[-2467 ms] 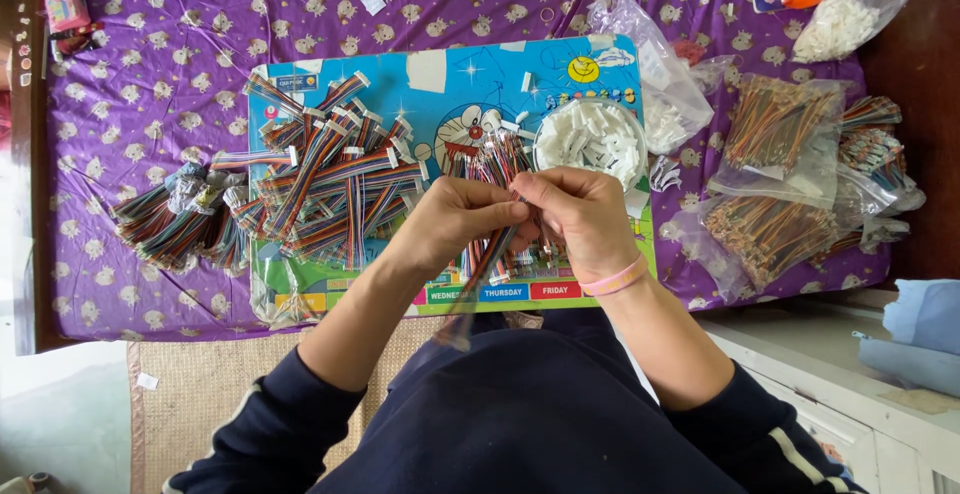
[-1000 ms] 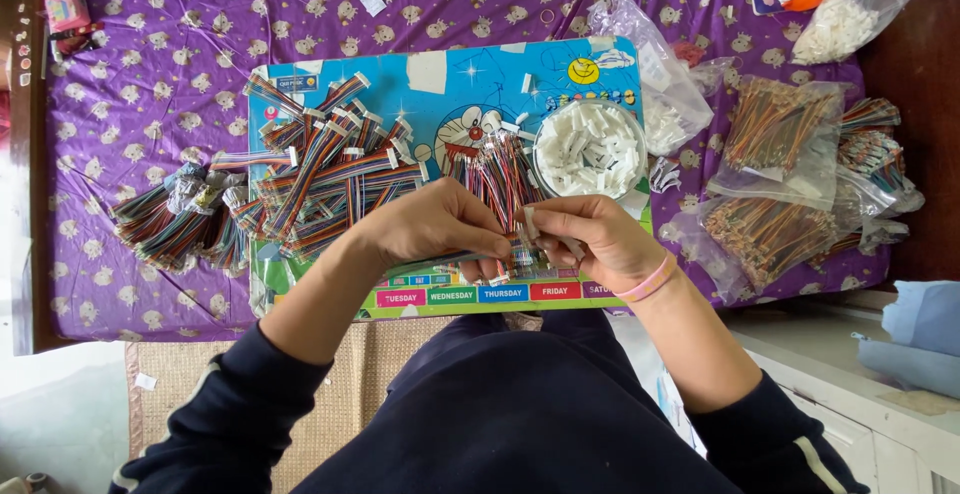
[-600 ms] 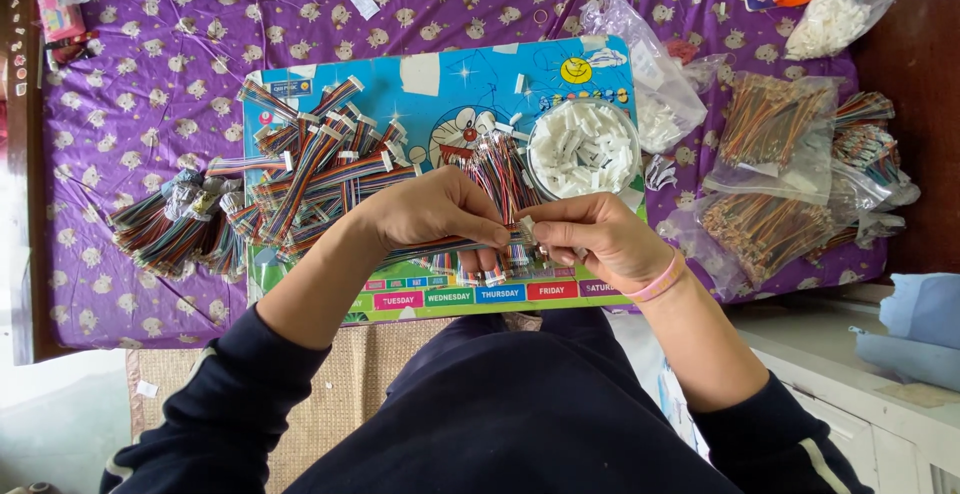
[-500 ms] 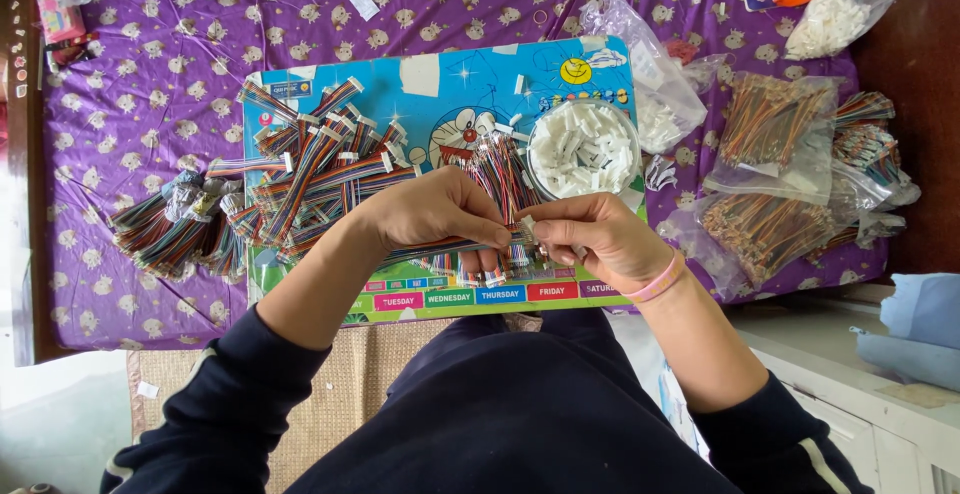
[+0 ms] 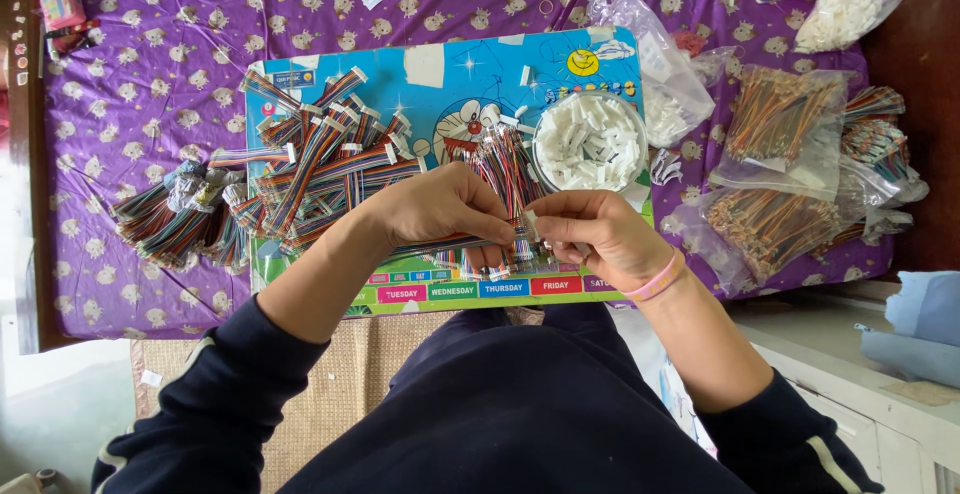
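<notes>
Fingertips of both hands meet just above the near edge of the bright blue cartoon-printed board (image 5: 430, 64). The left hand (image 5: 435, 209) pinches the end of a multicoloured ribbon of thin wires (image 5: 440, 247), and the right hand (image 5: 590, 234), a pink band at its wrist, pinches a small white plastic connector housing (image 5: 530, 222) against that end. Whether the wire tips are already seated is too small to tell.

Misalignment looks the likeliest fault: a slight tilt of the housing could bend a wire tip or leave it half-seated. A slip of the right pinch could drop the housing among the loose wire bunch (image 5: 505, 169) directly below, where it would be hard to find.

Just beyond, the round clear tub of white housings (image 5: 588, 140) sits close to the right knuckles; a careless lift could tip it. Farther left, the heap of finished ribbon cables (image 5: 320, 164) overhangs the board onto the purple patterned cloth (image 5: 150, 84) and could snag a sleeve.
</notes>
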